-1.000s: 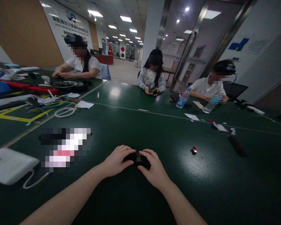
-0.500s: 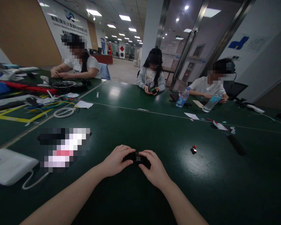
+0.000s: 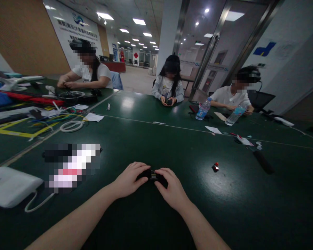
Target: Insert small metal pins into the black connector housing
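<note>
Between my hands, low over the green table, is a small black object [image 3: 153,176] with a lighter, shiny strip at its middle. My left hand [image 3: 130,178] grips its left end, thumb below and fingers on top. At the other end my right hand [image 3: 170,184] holds it in the same way. My fingers cover most of the object, so its exact kind is hidden. Off to the right of my right hand lies a small red and black item [image 3: 216,167] with a bright face.
A white power bank [image 3: 14,185] with a cable lies at left, near a pixelated bright screen [image 3: 73,168]. Wires and a coiled white cable [image 3: 72,126] sit farther back. Two water bottles [image 3: 203,109] stand across the table [image 3: 135,139], where three people sit.
My hands and the black object stay nearly still, with only a slight shift of the view. Across the table, the middle person's held object has turned, its green part no longer showing.
</note>
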The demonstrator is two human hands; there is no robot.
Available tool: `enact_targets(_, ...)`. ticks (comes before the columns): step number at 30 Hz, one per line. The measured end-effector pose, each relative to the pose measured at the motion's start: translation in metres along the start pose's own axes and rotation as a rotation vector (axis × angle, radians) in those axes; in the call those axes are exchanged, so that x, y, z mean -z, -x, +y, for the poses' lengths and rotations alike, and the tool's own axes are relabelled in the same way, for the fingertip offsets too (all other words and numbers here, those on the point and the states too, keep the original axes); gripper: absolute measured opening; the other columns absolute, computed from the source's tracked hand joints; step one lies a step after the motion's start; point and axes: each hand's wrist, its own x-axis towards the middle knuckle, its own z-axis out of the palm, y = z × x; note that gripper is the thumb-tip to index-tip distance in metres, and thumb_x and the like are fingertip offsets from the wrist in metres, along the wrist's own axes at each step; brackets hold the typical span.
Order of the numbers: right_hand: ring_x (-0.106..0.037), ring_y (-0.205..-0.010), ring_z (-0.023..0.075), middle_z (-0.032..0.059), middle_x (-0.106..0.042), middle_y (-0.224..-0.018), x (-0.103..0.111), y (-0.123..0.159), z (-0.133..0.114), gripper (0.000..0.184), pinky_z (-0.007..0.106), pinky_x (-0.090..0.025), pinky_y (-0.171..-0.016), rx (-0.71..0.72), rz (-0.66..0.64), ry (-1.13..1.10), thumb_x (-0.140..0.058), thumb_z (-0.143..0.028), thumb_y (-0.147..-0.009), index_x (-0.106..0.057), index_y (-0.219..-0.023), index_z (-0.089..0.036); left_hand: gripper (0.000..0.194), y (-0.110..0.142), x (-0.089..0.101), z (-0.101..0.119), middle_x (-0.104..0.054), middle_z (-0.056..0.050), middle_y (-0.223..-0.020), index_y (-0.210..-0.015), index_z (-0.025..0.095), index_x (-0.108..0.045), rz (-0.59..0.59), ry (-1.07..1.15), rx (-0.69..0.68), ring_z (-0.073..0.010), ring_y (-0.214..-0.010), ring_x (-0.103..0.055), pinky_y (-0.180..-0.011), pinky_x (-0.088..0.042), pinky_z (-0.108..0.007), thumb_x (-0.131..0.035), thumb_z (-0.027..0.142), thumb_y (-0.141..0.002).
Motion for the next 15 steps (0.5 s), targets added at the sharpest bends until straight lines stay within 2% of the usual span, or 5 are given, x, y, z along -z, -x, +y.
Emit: enact_targets(15, -0.051, -0.101, 0.0208, 0.0026, -0.053, -0.108, 0.001, -0.0003, -0.0011, 0.029, 0.038, -0.043, -0.088, -0.002, 0.018, -0.029, -0.053, -0.024, -0.075, -0.057, -0.104, -0.029, 0.031, -0.0013, 0.0005, 0.0004, -0.053, -0.002, -0.115, -0.117, 0.028, -0.047, 0.001, 0.013, 0.012, -0.0191, -0.109, -0.045, -0.094, -0.037, -0.037, -0.046, 0.029, -0.086)
